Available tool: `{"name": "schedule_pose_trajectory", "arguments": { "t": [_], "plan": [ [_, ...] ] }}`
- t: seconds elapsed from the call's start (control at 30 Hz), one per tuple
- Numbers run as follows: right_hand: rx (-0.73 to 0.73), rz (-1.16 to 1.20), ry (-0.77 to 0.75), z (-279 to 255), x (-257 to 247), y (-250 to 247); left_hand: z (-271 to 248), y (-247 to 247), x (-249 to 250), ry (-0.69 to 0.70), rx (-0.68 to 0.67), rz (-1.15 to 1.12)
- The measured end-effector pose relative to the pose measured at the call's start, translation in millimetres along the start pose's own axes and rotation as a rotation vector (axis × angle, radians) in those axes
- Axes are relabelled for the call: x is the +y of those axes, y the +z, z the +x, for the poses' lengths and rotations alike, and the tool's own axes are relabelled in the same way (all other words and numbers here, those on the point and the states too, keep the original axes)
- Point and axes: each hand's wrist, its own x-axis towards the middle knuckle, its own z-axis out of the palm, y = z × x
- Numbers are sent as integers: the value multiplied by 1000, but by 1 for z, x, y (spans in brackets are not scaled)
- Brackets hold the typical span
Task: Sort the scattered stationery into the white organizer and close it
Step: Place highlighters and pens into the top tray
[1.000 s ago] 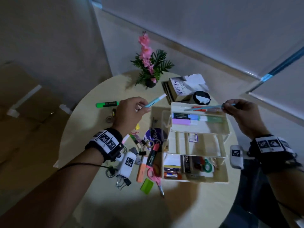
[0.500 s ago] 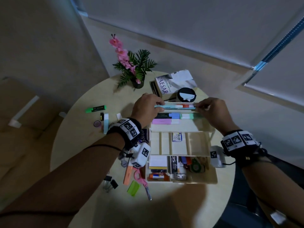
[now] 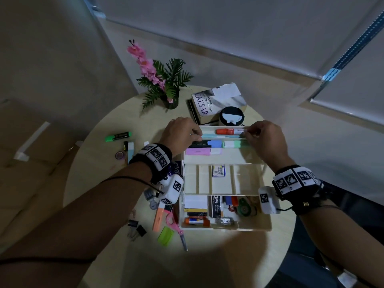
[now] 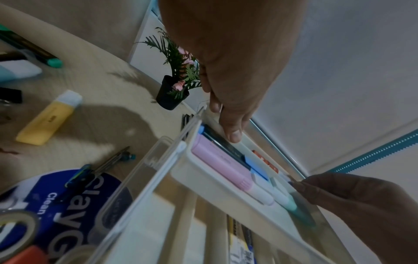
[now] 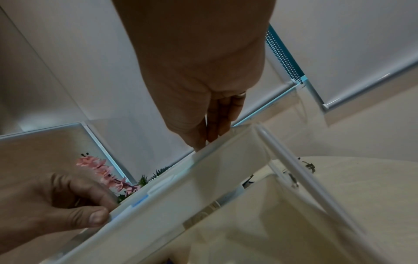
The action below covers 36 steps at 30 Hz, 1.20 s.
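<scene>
The white organizer point(image 3: 226, 228) stands open on the round table, its top tray point(image 3: 224, 160) swung to the far side. That tray holds a pink highlighter point(image 3: 202, 151) point(image 4: 221, 164), a blue and a green one, a red marker point(image 3: 228, 131) and light-blue pens point(image 3: 212, 135) in the far slot. My left hand point(image 3: 196, 135) point(image 4: 230, 125) pinches the pens' left end. My right hand point(image 3: 247, 133) point(image 5: 208, 132) pinches their right end, fingers down behind the tray wall point(image 5: 203, 187). Loose on the table lie a green highlighter point(image 3: 118, 136), an orange highlighter point(image 3: 159, 217) and pink scissors point(image 3: 175, 227).
A flower pot point(image 3: 170, 100), a book point(image 3: 216, 100) and a black-lidded cup point(image 3: 231, 117) stand just behind the tray. Binder clips point(image 3: 137, 227), a tape roll point(image 3: 119, 155) and a yellow highlighter point(image 4: 48, 121) lie left of the organizer. The table's edge runs close on the right.
Both hands came together from apart, each with a light-blue pen, and lowered the pens into the top tray's far slot. The head view shifted closer.
</scene>
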Motion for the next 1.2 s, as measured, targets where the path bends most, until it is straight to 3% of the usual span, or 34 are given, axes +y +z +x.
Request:
{"name": "schedule_pose_trajectory", "arguments": {
  "t": [0.2, 0.43, 0.6, 0.83, 1.0, 1.2],
  "plan": [
    [67, -8, -97, -12, -12, -2, -10, -2, -4, 77, 2, 67],
    [57, 51, -260, -48, -70, 11, -58, -17, -47, 122, 69, -75],
    [-127, 109, -297, -86, -123, 50, -122, -20, -110, 21, 70, -146],
    [-407, 120, -302, -164, -193, 116, -218, -6, -187, -141, -64, -310],
    [-740, -168, -145, -197, -200, 174, -259, 8, -233, -149, -131, -287],
    [-774, -464, 11, -214, -192, 216, -282, 7, -265, -171, -149, -350]
  ]
}}
